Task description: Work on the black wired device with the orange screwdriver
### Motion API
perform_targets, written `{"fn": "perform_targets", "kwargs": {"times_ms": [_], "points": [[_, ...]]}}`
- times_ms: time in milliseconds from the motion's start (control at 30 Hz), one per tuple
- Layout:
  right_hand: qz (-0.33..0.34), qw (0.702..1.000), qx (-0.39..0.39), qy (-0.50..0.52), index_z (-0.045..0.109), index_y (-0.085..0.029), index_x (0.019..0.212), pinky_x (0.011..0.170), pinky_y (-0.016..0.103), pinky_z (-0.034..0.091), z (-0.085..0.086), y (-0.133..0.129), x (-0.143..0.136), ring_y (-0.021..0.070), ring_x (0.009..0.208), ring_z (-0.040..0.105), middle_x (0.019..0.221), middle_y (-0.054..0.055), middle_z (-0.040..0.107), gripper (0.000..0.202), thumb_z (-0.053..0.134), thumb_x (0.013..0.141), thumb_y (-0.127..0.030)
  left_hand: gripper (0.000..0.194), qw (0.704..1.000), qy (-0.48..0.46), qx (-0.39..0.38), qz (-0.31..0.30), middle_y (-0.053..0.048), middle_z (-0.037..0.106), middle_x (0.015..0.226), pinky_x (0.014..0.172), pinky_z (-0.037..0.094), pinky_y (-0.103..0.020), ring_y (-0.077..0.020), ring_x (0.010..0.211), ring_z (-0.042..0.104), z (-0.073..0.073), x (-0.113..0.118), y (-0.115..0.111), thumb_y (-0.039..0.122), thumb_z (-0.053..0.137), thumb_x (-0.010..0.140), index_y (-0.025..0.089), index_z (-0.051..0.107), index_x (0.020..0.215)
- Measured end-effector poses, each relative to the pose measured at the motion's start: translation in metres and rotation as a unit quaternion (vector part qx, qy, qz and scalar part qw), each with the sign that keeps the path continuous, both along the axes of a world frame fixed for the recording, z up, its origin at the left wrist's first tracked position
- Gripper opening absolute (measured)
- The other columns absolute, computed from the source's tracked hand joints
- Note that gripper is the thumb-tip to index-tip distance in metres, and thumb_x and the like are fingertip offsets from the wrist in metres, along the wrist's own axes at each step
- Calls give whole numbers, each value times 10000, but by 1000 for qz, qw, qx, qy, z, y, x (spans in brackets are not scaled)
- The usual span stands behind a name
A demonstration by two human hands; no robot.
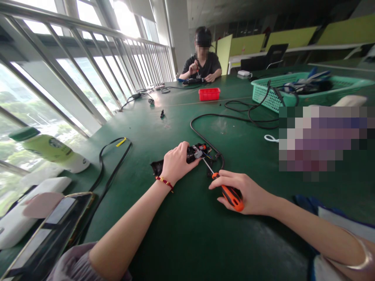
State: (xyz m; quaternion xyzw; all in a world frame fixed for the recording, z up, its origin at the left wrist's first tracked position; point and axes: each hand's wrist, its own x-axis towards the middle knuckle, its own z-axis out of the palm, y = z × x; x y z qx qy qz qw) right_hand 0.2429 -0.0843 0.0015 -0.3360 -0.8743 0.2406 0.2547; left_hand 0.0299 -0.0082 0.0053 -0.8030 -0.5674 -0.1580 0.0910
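My left hand [177,160] is wrapped over a black corded device [191,153], pressing it onto the green table. The device's casing is open at its right end, where metal parts, coloured wires and a small orange piece show. Between the fingers of my right hand [238,191] is an orange and black screwdriver [230,194], tilted with its shaft toward the device. The tip reaches the exposed inside, though the exact spot it touches is too small to make out. A black cord [202,136] runs from the device across the table.
Across the green table [181,234] a person [203,58] handles a similar black device. A red tray [209,94] and a green basket [265,95] with cables stand farther back. On the left lie a bottle [51,150], a phone [49,230] and a black strap [113,177].
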Motion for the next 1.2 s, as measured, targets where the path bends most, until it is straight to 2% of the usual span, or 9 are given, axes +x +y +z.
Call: {"fn": "perform_targets", "kwargs": {"times_ms": [200, 367, 733, 800, 933, 1000, 1100, 1200], "points": [[39, 997, 8, 69, 557, -212, 1044, 654, 250, 456, 6, -5, -1, 134, 699, 557, 836, 19, 554, 282, 564, 769, -151, 423, 1000, 2, -4, 0, -36, 639, 926, 633, 410, -292, -232, 808, 632, 0, 0, 0, 548, 521, 780, 200, 447, 1010], [11, 993, 17, 115, 536, -217, 1060, 686, 272, 446, 5, -4, 0, 134, 697, 538, 821, 15, 539, 293, 545, 782, -126, 415, 1000, 5, -8, 3, -42, 640, 923, 638, 416, -290, -227, 794, 634, 1, 1, 0, 540, 506, 791, 194, 449, 1015], [10, 993, -33, 117, 534, -180, 1113, 748, 279, 432, 4, -2, 0, 133, 753, 547, 854, 28, 541, 335, 560, 782, -132, 409, 1000, 3, 1, 1, -31, 644, 924, 633, 409, -289, -226, 793, 636, -1, 0, 0, 528, 515, 781, 194, 454, 1008], [12, 988, -60, 141, 529, -181, 1134, 706, 276, 438, 3, -2, 0, 130, 720, 539, 862, 30, 536, 355, 577, 783, -181, 406, 1000, 1, 4, -2, -29, 645, 918, 625, 403, -288, -225, 785, 635, -1, 0, 0, 532, 511, 783, 195, 454, 1002], [20, 963, -147, 225, 492, -200, 1222, 544, 254, 421, 0, -1, 2, 110, 599, 491, 867, 31, 526, 460, 551, 812, -401, 416, 1000, -6, 13, -5, -25, 644, 906, 624, 400, -285, -222, 776, 633, 0, 0, -1, 535, 525, 771, 194, 458, 998], [-25, 950, -166, 265, 480, -215, 1237, 472, 230, 379, -3, -1, 3, 92, 514, 436, 729, -8, 507, 427, 471, 863, -419, 418, 1000, -8, 18, -8, -21, 642, 895, 623, 399, -285, -221, 766, 631, 1, 0, -2, 535, 535, 762, 195, 460, 993], [-134, 928, -139, 318, 498, -232, 1147, 405, 199, 301, -5, 0, 3, 68, 414, 342, 559, -72, 402, 269, 446, 889, -283, 418, 1000, -10, 22, -12, -16, 640, 882, 616, 396, -284, -220, 760, 629, 1, 0, -3, 532, 550, 749, 198, 461, 983], [-178, 912, -70, 363, 468, -241, 1045, 472, 205, 377, -3, 1, 2, 76, 465, 444, 609, -73, 453, 274, 540, 800, -142, 430, 1000, -11, 22, -11, -17, 640, 887, 616, 395, -285, -221, 764, 628, 2, 0, -3, 538, 553, 742, 197, 459, 987]]}}
